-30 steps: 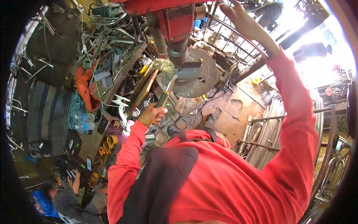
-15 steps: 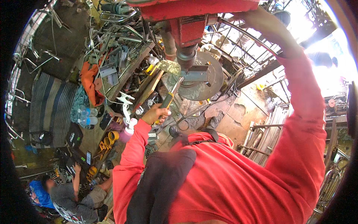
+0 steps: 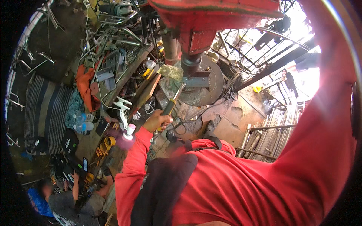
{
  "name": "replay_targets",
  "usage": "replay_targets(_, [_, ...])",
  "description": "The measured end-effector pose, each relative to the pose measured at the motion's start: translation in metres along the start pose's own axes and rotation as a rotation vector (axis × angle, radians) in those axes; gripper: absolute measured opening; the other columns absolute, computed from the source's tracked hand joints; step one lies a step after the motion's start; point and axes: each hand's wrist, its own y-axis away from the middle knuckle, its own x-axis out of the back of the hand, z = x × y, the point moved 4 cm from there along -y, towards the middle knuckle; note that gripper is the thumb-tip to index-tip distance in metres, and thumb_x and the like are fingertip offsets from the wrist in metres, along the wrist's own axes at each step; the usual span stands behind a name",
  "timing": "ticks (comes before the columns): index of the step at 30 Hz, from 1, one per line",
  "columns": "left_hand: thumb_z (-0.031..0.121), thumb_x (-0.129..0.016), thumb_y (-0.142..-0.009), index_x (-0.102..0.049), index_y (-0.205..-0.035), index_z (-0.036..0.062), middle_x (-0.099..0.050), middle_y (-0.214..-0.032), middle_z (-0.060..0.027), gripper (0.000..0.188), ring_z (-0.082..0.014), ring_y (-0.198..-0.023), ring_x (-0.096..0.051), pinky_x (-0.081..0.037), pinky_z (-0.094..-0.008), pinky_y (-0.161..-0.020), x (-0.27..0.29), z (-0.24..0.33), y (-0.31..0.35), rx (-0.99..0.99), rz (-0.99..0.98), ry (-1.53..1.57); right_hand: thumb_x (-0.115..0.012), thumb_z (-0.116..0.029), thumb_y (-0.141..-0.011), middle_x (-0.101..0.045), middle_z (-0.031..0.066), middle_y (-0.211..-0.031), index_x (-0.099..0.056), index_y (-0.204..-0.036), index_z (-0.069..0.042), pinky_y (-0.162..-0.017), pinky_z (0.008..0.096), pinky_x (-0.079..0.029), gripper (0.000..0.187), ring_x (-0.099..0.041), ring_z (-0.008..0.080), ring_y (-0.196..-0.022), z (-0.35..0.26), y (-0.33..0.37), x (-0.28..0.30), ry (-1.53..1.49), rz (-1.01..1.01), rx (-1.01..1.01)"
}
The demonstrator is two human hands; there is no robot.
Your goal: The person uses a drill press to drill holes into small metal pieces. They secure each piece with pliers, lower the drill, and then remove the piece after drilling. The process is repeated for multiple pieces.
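Observation:
My left hand (image 3: 157, 121) is closed round the black and yellow handle of a hand tool (image 3: 170, 107) that looks like pliers. Its silver nose reaches the near left edge of a piece of steel angle (image 3: 198, 81). That angle lies on the round slotted table (image 3: 215, 90) of a red drill press (image 3: 211, 19). Above the angle's left part hangs the drill chuck (image 3: 191, 64); the bit's tip is hard to make out. A mottled flat metal plate (image 3: 170, 72) sits beside the angle. My right arm stretches up past the upper right edge, its hand out of the picture.
Left stands a wooden bench with metal scraps, an orange cloth (image 3: 86, 86), bottles (image 3: 83, 122) and a white clip-on lamp (image 3: 123, 109). Metal rods (image 3: 277, 132) are stacked at right. Another person (image 3: 77, 203) crouches at lower left. A cable runs below the drill table.
My right hand, partly seen by the drill head before, has swung up and out of view at upper right. My left hand still grips the tool against the angle. The view has shifted slightly.

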Motion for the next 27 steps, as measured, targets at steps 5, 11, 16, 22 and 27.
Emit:
replay_targets(5, [0.021,-0.068,-0.074,-0.053,-0.079,0.0065,-0.044,-0.06,0.002,0.022,-0.0064,-0.044,-0.042,-0.034,-0.0232,-0.039,-0.002,0.005,0.002,-0.036,-0.015,0.026,-0.045,-0.042,-0.098,-0.042,0.0053,-0.07,-0.047,-0.091,-0.01,-0.054,0.0306,-0.029,0.033,-0.038,0.0185,-0.06,-0.005,-0.018,-0.002,-0.545,0.073,0.052])
replay_targets(11, [0.015,-0.066,-0.076,-0.051,-0.084,0.0084,-0.043,-0.062,0.0025,0.018,-0.0062,-0.045,-0.04,-0.033,-0.0237,-0.04,-0.001,0.002,0.001,0.036,0.0,0.043,-0.044,-0.042,-0.099,-0.038,0.0025,-0.066,-0.046,-0.085,-0.012,-0.049,0.0283,-0.026,0.033,-0.035,0.0154,-0.055,-0.027,-0.071,-0.014,-1.294,-0.012,0.182])
replay_targets(16, [0.017,-0.066,-0.078,-0.052,-0.09,0.0094,-0.044,-0.062,0.0035,0.019,-0.0066,-0.045,-0.041,-0.033,-0.0247,-0.04,0.001,-0.006,-0.001,0.052,0.002,0.072,-0.043,-0.042,-0.1,-0.035,0.0001,-0.063,-0.045,-0.081,-0.013,-0.045,0.0263,-0.024,0.034,-0.032,0.0128,-0.051,-0.039,-0.094,-0.024,-1.549,-0.107,0.244])
replay_targets(22, [0.018,-0.067,-0.078,-0.053,-0.09,0.0079,-0.045,-0.062,0.0024,0.021,-0.0065,-0.046,-0.041,-0.033,-0.0236,-0.04,-0.005,-0.01,-0.004,-0.011,0.087,0.013,-0.041,-0.041,-0.1,-0.032,-0.0027,-0.058,-0.044,-0.075,-0.015,-0.04,0.024,-0.021,0.037,-0.028,0.0097,-0.046,-0.049,-0.108,-0.026,-1.683,-0.209,0.31])
replay_targets(27, [0.02,-0.069,-0.076,-0.052,-0.093,0.0063,-0.048,-0.066,0.0003,0.028,-0.0066,-0.047,-0.042,-0.033,-0.0227,-0.041,-0.002,-0.016,-0.005,-0.021,0.099,0.046,-0.04,-0.041,-0.101,-0.029,-0.0051,-0.055,-0.043,-0.071,-0.016,-0.036,0.022,-0.018,0.039,-0.025,0.0071,-0.042,-0.048,-0.116,-0.028,-1.761,-0.257,0.329])
